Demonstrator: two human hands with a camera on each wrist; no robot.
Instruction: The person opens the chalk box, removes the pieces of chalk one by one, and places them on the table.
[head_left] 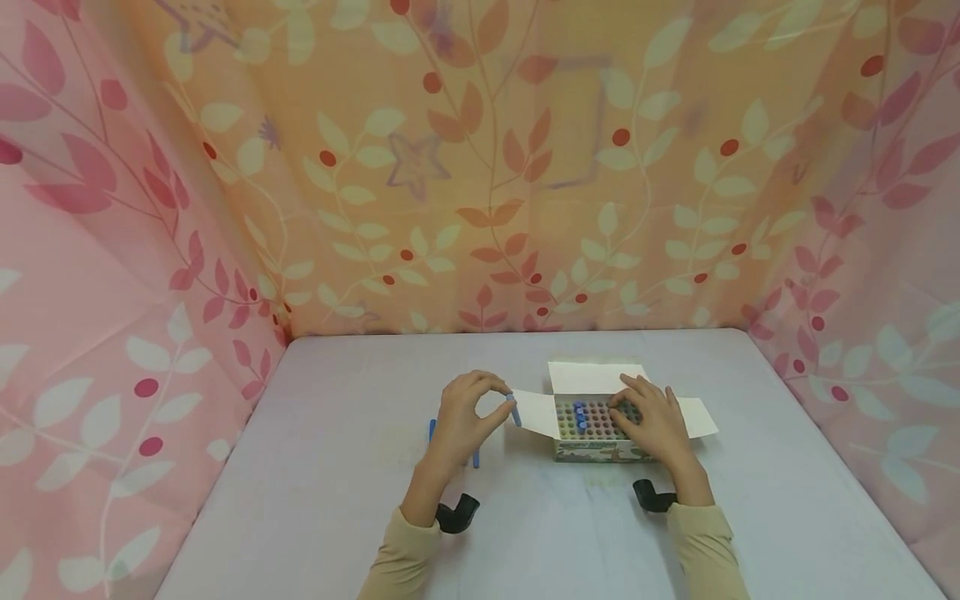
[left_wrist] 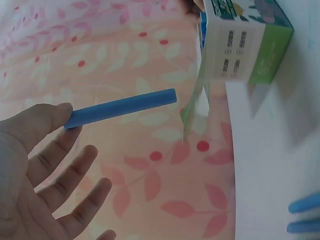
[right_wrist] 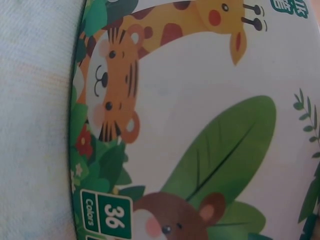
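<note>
My left hand (head_left: 462, 417) pinches one end of a slim blue crayon-like stick (left_wrist: 122, 108) between thumb and index finger. Its other fingers spread loosely. This stick is in the air, left of an open cardboard box (head_left: 600, 451), close to the box's left flap (head_left: 536, 412). Inside the box is a grid of round holes, with several blue sticks (head_left: 581, 417) standing in a row left of centre. Over the grid's right part, my right hand (head_left: 654, 419) rests with fingers loosely bent; its fingertips' exact contact is unclear.
More blue sticks (left_wrist: 304, 204) lie on the white table (head_left: 315, 467), partly behind my left hand. The box front carries animal pictures and a "36 Colors" label (right_wrist: 106, 214). Its back flap (head_left: 592, 377) and right flap (head_left: 697, 417) are folded out. Patterned cloth hangs around the table.
</note>
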